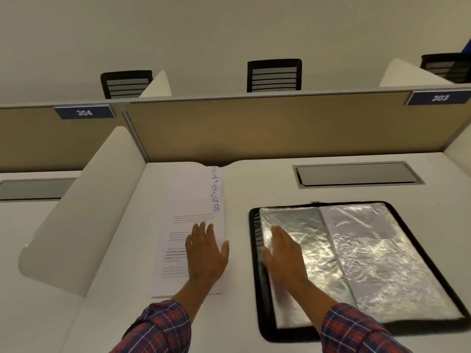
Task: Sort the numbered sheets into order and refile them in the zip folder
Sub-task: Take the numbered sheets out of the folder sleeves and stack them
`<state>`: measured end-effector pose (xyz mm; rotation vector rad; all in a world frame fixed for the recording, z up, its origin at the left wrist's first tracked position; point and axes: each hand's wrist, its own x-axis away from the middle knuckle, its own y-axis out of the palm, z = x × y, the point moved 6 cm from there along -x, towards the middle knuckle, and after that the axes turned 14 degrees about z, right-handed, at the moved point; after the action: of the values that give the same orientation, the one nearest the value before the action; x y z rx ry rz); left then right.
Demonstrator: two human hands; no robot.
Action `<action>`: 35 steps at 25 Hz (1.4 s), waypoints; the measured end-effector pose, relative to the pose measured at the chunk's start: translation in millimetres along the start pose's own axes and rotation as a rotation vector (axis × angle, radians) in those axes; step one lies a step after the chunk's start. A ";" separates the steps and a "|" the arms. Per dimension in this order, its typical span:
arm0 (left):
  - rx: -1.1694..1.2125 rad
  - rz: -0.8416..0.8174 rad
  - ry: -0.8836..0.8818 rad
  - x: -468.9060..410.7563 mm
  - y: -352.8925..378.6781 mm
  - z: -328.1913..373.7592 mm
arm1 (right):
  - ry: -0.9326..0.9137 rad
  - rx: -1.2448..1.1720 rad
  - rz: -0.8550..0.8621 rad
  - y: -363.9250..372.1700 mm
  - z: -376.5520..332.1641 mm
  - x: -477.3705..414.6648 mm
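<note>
- On white desk (pixel 242 189), tan partition (pixel 254 128) behind: one sheet stack (pixel 188 200), one open zip folder (pixel 254 220).
- Three chairs (pixel 274 75) beyond.
- Left hand (pixel 206 253) on sheets, right hand (pixel 285 253) on folder; fingers straight, thumbs out.

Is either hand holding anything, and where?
Nothing is held. The left hand lies flat on the sheets; the right hand lies flat on the zip folder.

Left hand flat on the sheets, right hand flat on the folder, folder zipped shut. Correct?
Not quite: the folder lies open, not zipped shut, with its clear sleeves showing in the head view. The rest holds: the left hand is flat on the sheets, and the right hand is flat on the folder's left side.
</note>
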<state>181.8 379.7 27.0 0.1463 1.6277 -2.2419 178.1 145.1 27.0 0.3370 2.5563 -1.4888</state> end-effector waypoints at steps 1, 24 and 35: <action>-0.006 -0.003 0.029 7.8 3.9 17.8 | -0.005 0.016 0.006 -10.3 16.7 4.0; -0.007 -0.312 0.371 148.4 89.7 215.7 | 0.443 0.412 0.105 -140.4 295.0 112.7; 0.090 -0.382 0.393 145.0 94.9 196.4 | 0.508 0.397 0.235 -144.2 284.2 109.5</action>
<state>105.7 137.1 -36.1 0.3446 1.8814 -2.7127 41.1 -159.2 -19.6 1.1589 2.4064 -2.0108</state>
